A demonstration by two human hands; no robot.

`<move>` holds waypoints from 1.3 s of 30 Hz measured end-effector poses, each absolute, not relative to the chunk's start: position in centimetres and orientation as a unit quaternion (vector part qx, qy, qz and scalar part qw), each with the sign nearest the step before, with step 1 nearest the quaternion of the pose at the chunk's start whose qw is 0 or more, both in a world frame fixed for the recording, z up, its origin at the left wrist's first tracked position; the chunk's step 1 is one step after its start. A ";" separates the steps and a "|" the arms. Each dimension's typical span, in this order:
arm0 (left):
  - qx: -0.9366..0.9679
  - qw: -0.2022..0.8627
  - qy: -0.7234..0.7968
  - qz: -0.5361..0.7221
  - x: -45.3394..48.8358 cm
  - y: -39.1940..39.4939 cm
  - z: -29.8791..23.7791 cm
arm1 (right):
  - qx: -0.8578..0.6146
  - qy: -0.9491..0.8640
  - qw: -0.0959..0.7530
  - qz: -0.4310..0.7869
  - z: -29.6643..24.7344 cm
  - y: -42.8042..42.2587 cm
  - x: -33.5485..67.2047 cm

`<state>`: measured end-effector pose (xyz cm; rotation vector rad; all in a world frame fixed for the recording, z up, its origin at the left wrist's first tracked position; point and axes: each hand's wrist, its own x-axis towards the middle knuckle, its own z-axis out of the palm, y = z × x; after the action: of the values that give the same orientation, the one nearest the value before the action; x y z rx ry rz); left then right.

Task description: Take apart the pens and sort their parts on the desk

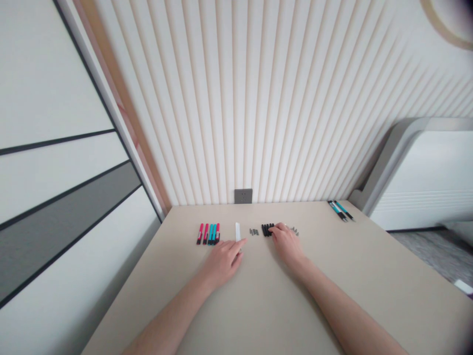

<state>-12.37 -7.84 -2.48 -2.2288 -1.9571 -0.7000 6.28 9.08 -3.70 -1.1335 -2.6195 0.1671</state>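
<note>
My left hand [222,260] lies on the beige table [258,305] with its fingers stretched toward a short white stick [237,231], the fingertips touching or just short of its near end. My right hand [286,241] reaches to a row of small black pieces [266,230] and its fingertips rest on them, curled together. Between the two hands sit a few tiny grey parts [253,231]. More small grey parts [295,230] lie just right of my right hand.
A row of pink and teal pens [209,233] lies left of the white stick. Two teal-and-black pens [340,210] rest at the far right of the table. A grey wall socket [243,195] sits at the table's back edge. A white unit [421,177] stands to the right.
</note>
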 end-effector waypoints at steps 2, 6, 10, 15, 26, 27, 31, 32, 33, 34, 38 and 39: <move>-0.730 0.047 -0.642 -0.228 -12.3 -7.8 -2.4 | -0.385 -0.909 0.158 0.032 -3.3 8.8 6.3; -0.729 0.040 -0.647 -0.222 -12.3 -7.8 -2.4 | -0.336 -0.924 0.180 0.013 -3.0 8.0 5.9; -0.727 0.038 -0.651 -0.214 -12.3 -7.8 -2.3 | -0.266 -0.945 0.190 0.017 -3.2 7.1 5.2; -0.729 0.039 -0.650 -0.213 -12.3 -7.8 -2.3 | -0.233 -0.952 0.195 0.016 -3.5 6.6 4.4; -0.729 0.046 -0.645 -0.225 -12.3 -7.8 -2.4 | -0.238 -0.953 0.188 0.008 -3.5 6.5 3.8; -0.728 0.046 -0.647 -0.222 -12.3 -7.8 -2.4 | -0.237 -0.953 0.186 0.007 -3.5 6.5 3.7; -0.727 0.045 -0.647 -0.226 -12.3 -7.8 -2.3 | -0.234 -0.956 0.178 0.000 -3.6 6.6 3.3; -0.727 0.045 -0.645 -0.230 -12.3 -7.8 -2.3 | -0.234 -0.956 0.177 -0.002 -3.7 6.7 3.3; -0.728 0.045 -0.643 -0.233 -12.3 -7.8 -2.2 | -0.235 -0.956 0.177 -0.003 -3.7 6.7 3.3; -0.728 0.045 -0.643 -0.234 -12.3 -7.8 -2.2 | -0.236 -0.955 0.178 -0.004 -3.8 6.8 3.3; -0.729 0.044 -0.646 -0.224 -12.3 -7.8 -2.2 | -0.232 -0.955 0.184 -0.004 -3.9 6.8 3.4; -0.729 0.044 -0.646 -0.222 -12.3 -7.8 -2.2 | -0.231 -0.955 0.187 -0.004 -3.9 6.8 3.4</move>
<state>-12.30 -7.77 -2.15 -2.2279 -1.9762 -0.6779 3.44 6.80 -3.89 -0.6500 -2.6889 -0.0105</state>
